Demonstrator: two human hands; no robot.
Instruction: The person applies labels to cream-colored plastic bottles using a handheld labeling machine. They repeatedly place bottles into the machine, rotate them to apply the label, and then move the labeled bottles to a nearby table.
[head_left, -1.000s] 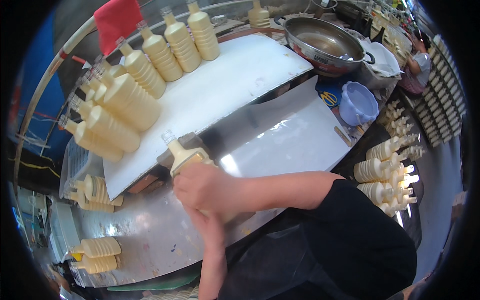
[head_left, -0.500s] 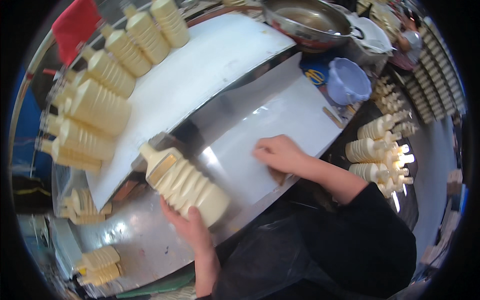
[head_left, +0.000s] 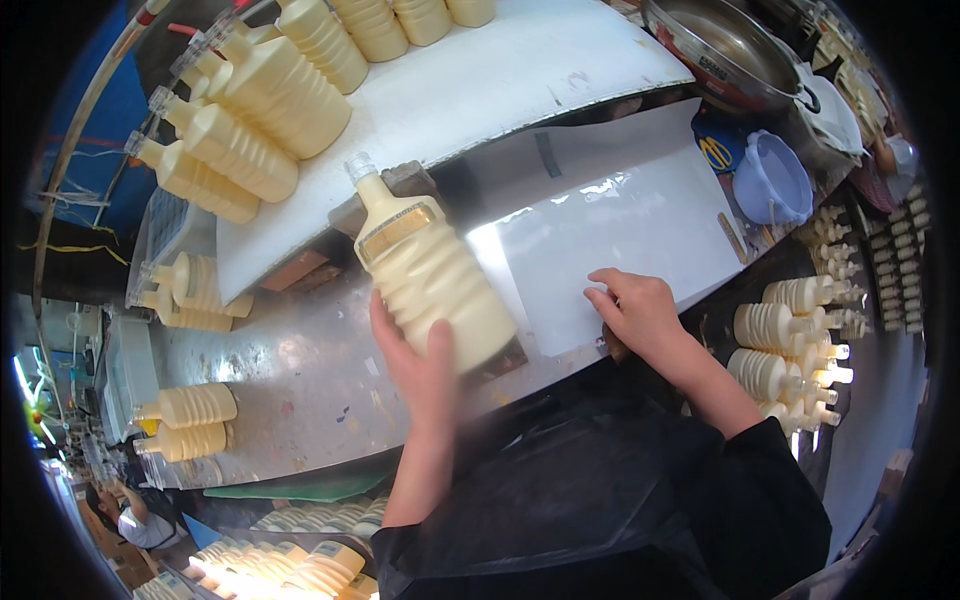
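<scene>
Cream-coloured ribbed bottle with a clear threaded neck point(head_left: 435, 285) lay tilted over the work table, neck up-left, base toward the wearer. Left hand point(head_left: 415, 365) was wrapped about its lower end: thumb over the front near the base, fingers along the left flank, partly hidden. Change noted: 1 s earlier both hands were together at the bottle; now only the left held it. Right hand point(head_left: 645, 315) had come away to the right, above a glossy white sheet point(head_left: 620, 245); its thumb and index finger stood apart, nothing visible between them. Whether it touched the small brown object point(head_left: 615, 347) beneath could not be told. Consequence, as judged: the tan-gold rectangular label point(head_left: 397, 232) on the shoulder was left uncovered, and support fell to 1 hand.

Beside the bottle's neck: a grey-brown block point(head_left: 408, 180). Beyond: a raised white board point(head_left: 480, 90) with a row of similar cream bottles point(head_left: 290, 95). Left on the scuffed metal table point(head_left: 300, 410): 2 more cream bottles on their sides point(head_left: 190, 420). Far right: a lavender plastic bucket point(head_left: 775, 180).
</scene>
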